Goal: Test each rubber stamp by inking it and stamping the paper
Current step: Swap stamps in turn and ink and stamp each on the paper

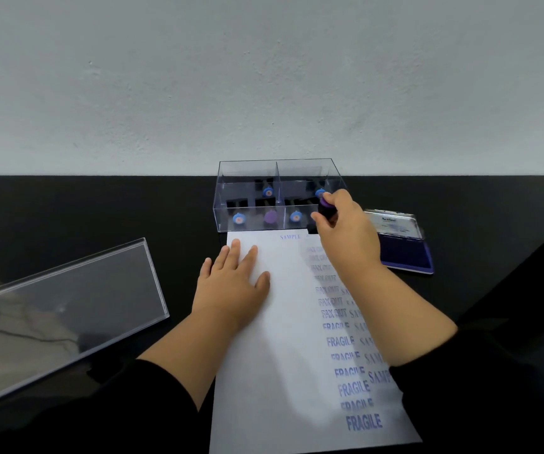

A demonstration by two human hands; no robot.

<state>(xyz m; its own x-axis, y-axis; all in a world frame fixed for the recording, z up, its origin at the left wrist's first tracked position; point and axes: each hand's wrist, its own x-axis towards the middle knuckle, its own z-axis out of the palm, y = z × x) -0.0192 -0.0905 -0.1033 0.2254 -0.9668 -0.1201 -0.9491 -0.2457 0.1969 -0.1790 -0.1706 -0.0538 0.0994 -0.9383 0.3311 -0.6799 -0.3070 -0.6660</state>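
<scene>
Paper [273,355] under flat left hand [231,283]; right grip [342,224] around half-hidden stamp [326,209].

Purple-topped stamp [327,209] at printed paper's [283,322] top edge; ink pad [405,253] open.

The left hand [233,276] lies palm down with its fingers straight and slightly spread, pointing away from the body, thumb out to the right. Its forearm runs back and down to the left into a black sleeve [152,398]. The right hand [346,231] is stretched further forward, its fingers curled and its thumb pinching something small at the top; the back of the hand faces the camera. The bare right forearm slants down to the right into another black sleeve.
</scene>
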